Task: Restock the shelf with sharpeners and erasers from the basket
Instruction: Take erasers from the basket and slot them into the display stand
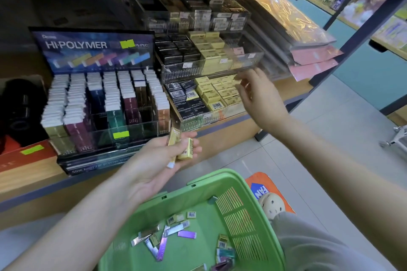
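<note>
The left hand [158, 156] lies palm up just above the front edge of the shelf [290, 89], its fingers curled round a few yellow erasers [186, 150]. One slim packet stands up between thumb and forefinger, and a blockier piece lies across the fingertips.

The right hand [259, 97] reaches forward to the lower acrylic tray [198, 122] of a stepped clear rack. Its fingertips are at the right end of the rows of boxed yellow erasers [214, 92] stocked there. The fingers look loosely spread and seem to hold nothing, though motion blur softens them.

Black boxes [182, 94] fill the left half of that tray. The middle tray [211, 68] above it has the same split, black on the left and yellow on the right.

To the left of the rack stands the Hi-Polymer display [94, 45], with columns of slim white-tipped erasers in dark sleeves packed in rows.

The green basket [222, 176] sits low in front of the person, below both forearms and well apart from the trays. On its floor lie the loose erasers [174, 233]: small yellow barcoded blocks mixed with slim purple and silver foil packets, scattered rather than stacked.
</note>
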`<state>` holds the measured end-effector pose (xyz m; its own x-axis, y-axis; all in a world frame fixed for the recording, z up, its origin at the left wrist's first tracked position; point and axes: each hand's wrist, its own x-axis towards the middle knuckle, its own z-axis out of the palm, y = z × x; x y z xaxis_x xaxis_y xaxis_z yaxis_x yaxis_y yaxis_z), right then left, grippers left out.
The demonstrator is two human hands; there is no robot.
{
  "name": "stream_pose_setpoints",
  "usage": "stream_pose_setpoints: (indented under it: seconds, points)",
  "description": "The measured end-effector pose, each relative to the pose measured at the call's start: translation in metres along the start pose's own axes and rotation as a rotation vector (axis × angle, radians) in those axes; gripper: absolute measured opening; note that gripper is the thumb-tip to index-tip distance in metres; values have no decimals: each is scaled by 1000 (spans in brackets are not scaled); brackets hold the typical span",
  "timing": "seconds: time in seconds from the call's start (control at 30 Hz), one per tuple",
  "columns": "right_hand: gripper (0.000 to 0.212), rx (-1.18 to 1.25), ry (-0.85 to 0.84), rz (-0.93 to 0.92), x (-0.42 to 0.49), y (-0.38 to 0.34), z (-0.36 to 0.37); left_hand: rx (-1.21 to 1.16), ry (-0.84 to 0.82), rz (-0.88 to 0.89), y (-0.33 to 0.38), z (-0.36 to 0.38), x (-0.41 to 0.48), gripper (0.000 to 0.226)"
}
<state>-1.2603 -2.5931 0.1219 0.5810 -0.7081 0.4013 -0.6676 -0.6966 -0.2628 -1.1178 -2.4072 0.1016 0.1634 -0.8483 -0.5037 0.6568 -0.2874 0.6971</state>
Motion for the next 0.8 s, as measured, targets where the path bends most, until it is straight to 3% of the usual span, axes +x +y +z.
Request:
stream_pose_setpoints:
  seconds: [0.07, 0.23, 0.3, 0.4, 0.53, 0.6, 0.7, 0.8]
  points:
    - [6, 166, -20, 5, -26, -27, -7, -7, 42, 32, -1, 2, 0, 16]
    - [23, 454, -350, 264, -86, -77, -10, -81, 64, 115, -4, 9, -4, 18]
    - [27, 539, -408, 336, -97, -85, -2, -78, 46, 131, -9, 11, -6, 20]
    - [20, 650, -393, 398, -101, -94, 4, 46, 44, 162, -14, 10, -9, 23]
    - [18, 650, -335, 422, -100, -86, 2, 386, 73, 218, -7, 3, -18, 25]
    - [20, 805, -313, 506, -96, -79, -4, 488, 78, 235, -3, -1, -19, 23]
    - [11, 1038, -279, 591, -88, -71, -17, 501, 64, 182, 1, -4, -17, 30]
    - [10, 1089, -266, 610, -75, -61, -26, 422, 58, 153, 4, -1, -18, 18]
